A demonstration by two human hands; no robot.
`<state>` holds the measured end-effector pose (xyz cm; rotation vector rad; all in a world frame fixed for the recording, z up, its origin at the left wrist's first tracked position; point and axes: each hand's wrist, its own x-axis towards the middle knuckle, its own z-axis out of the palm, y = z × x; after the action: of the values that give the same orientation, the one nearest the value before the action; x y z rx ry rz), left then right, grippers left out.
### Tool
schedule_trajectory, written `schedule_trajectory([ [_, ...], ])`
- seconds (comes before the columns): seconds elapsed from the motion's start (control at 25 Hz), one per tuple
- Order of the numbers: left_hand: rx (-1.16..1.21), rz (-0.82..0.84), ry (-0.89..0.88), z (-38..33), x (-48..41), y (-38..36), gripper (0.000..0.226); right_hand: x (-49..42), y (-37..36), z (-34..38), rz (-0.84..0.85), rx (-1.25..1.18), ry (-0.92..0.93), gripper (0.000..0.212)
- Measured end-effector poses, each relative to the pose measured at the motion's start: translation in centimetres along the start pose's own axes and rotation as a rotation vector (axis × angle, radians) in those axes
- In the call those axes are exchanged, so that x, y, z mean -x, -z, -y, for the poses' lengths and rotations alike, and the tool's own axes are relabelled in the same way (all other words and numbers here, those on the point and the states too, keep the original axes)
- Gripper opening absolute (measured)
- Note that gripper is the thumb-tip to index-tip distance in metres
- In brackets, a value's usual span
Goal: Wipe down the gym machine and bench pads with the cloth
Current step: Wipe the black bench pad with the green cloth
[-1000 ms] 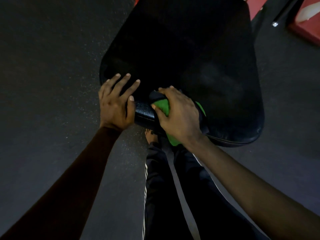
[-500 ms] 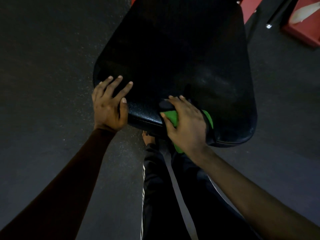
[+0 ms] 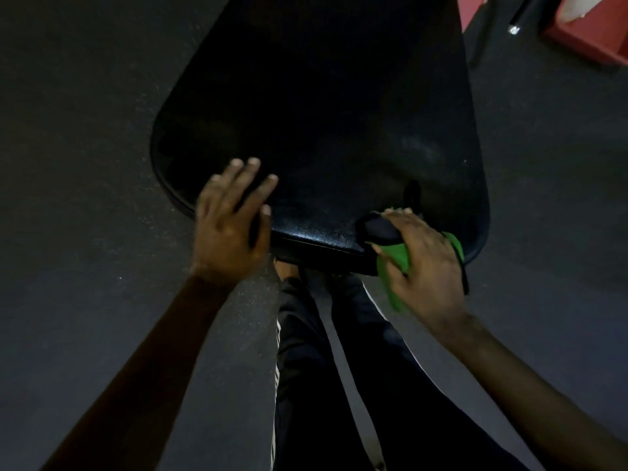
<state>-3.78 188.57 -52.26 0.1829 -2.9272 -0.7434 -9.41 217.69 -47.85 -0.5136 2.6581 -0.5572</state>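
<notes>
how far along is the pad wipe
Done: cannot tell; faint smears show on the pad. In hand: the right hand holds the cloth against the pad's near right edge, the left hand rests flat further left. Left: probably the rest of the pad.

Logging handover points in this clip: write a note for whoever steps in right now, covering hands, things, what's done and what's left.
Left hand: open, flat on the near left edge of the black bench pad, seemingly bracing it.
Right hand: grips the green cloth, pressed on the pad's near right edge; part of the cloth hangs below the rim.
Done: wiping is under way at the near edge; how much of the pad is already wiped cannot be told.
Left: likely the rest of this pad, then the machine and other pads; red frame parts show at far right.
</notes>
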Motion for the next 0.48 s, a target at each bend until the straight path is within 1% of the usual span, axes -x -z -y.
schedule_trajectory([
  [0.08,0.035,0.087,-0.054,-3.8,0.4,-1.9,0.044,-0.4,-0.3,-0.5,-0.077,-0.009,-0.093,0.05],
  [0.16,-0.029,0.184,-0.025,-6.9,0.8,-3.3,0.05,-1.9,-1.2,1.6,-0.132,0.008,-0.135,0.046],
  [0.24,-0.111,0.18,0.047,-8.0,0.9,-3.9,0.053,-3.4,-2.1,3.9,-0.084,0.01,-0.116,0.046],
  [0.32,-0.152,0.146,0.078,-7.8,0.7,-4.1,0.052,-3.8,-2.3,4.4,-0.008,0.005,-0.063,0.049],
  [0.4,-0.156,0.155,0.055,-7.6,0.8,-4.0,0.051,-2.8,-1.3,2.8,0.051,-0.015,-0.004,0.054],
  [0.48,-0.147,0.17,0.048,-7.6,0.9,-4.0,0.05,-0.9,0.2,0.0,0.059,-0.024,0.025,0.06],
])
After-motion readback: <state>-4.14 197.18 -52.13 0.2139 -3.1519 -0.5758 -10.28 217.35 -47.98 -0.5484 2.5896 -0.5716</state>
